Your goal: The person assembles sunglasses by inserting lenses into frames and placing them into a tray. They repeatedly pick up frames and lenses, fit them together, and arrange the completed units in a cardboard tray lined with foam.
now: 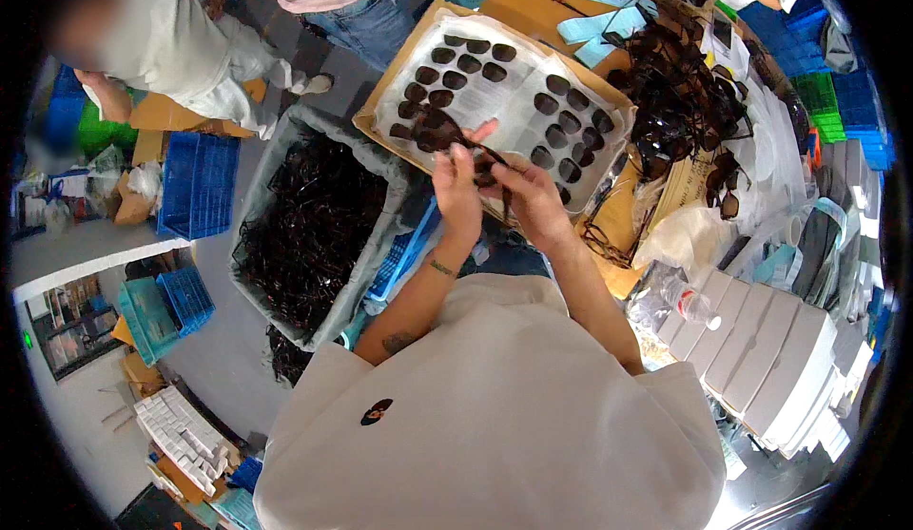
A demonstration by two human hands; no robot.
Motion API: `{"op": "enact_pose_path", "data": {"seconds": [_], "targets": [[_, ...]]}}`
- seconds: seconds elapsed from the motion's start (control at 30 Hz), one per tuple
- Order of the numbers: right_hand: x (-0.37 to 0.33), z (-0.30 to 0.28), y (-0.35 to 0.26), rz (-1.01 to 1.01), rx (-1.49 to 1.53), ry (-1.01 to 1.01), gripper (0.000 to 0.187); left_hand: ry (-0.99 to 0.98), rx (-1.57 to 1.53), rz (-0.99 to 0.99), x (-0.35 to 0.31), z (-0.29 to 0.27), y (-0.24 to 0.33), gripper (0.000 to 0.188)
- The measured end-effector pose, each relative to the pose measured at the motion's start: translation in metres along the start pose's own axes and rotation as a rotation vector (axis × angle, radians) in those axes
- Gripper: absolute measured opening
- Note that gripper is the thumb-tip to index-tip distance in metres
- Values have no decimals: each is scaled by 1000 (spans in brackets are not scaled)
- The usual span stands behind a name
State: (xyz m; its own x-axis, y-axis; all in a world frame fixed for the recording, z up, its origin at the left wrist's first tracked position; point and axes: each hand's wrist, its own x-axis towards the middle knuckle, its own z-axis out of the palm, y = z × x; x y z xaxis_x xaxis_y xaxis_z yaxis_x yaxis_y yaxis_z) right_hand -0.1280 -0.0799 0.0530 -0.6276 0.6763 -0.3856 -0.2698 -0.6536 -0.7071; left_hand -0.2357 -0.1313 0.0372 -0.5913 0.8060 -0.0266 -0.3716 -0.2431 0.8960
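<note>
Left hand (458,192) and right hand (534,197), both closed to a fingertip pinch, hold dark sunglasses (439,133) over the near-left part of the lined box (512,112); light, rim-only grip, clear of the loose lenses (557,84), probably best avoids smears.

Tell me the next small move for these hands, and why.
I'd probably lower the dark glasses gently toward the pale liner in the box: the left hand and right hand both hold them over it, and bare liner shows between two groups of dark lenses, so that spot seems least likely to cause knocks.
</note>
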Motion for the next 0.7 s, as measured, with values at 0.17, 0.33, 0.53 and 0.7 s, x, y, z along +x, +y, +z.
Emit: {"op": "enact_pose_path", "data": {"seconds": [0.17,0.33,0.53,0.7], "targets": [[65,-25,11,-343,-168,147,28,232,-388,-113,37,-46,16,32],[169,-51,25,-642,-1050,509,19,151,-391,-158,26,-83,42,26],[229,-56,48,-431,-1039,495,20,242,-326,-285,2,-100,43,28],[205,-33,40,-637,-1386,651,22,171,-170,-353,4,-92,51,25]]}}
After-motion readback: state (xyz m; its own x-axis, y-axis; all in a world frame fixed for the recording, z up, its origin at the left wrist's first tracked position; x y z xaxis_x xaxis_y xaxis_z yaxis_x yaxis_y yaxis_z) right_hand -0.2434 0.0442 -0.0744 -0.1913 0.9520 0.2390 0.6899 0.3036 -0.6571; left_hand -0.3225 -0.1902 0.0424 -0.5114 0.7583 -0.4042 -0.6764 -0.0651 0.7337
